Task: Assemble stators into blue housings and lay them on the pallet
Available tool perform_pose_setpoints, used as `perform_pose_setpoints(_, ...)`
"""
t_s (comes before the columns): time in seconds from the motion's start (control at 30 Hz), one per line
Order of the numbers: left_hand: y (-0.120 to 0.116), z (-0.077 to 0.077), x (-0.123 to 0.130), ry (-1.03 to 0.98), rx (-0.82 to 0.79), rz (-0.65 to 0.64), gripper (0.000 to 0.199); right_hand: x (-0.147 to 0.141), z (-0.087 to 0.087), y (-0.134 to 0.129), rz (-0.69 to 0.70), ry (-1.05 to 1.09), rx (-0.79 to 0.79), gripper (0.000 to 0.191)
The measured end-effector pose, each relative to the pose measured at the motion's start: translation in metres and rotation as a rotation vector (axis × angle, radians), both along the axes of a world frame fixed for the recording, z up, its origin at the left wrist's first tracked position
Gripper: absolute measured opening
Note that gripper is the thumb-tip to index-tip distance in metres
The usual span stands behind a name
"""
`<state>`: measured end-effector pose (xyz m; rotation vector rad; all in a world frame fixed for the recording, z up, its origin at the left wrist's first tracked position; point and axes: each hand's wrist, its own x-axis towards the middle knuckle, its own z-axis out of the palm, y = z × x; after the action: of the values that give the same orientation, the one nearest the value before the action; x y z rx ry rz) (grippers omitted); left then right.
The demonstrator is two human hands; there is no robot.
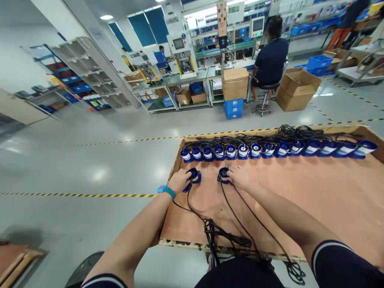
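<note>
Hands [209,180] reach forward, well apart, each clamped on a blue unit [224,175]

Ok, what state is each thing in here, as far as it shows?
Left hand: gripping left cup.
Right hand: gripping right cup.
Back cups: lined up.
Near cables: tangled, over the edge.
Stool: occupied.
Large box: open.
Blinds: down.

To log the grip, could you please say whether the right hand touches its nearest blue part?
Touching: the head view shows the right hand with fingers against the blue part on its right.
</note>
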<state>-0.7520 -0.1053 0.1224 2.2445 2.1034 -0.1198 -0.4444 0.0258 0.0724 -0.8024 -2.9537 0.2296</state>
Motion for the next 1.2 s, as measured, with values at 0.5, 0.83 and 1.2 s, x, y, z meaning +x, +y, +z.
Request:
perform_pose_setpoints(0.5, -0.050, -0.076, -0.156, -0.105, 0.060, 0.001, 0.073, -0.081, -0.012, -0.093, -0.305, -0.126, 0.199, 0.059)
perform_pose_setpoints(0.83, -0.062, -0.089, -0.154, -0.181, 0.198, 0.274, 0.066, -0.074, -0.049, -0.320, -0.443, 0.085, -0.204, 0.034)
perform_pose_setpoints(1.2, -0.221, -0.094, -0.011, -0.899, -0.459, 0.078, 0.034, -0.092, -0.044, -0.332, -0.834, 0.507, -0.957, 0.038)
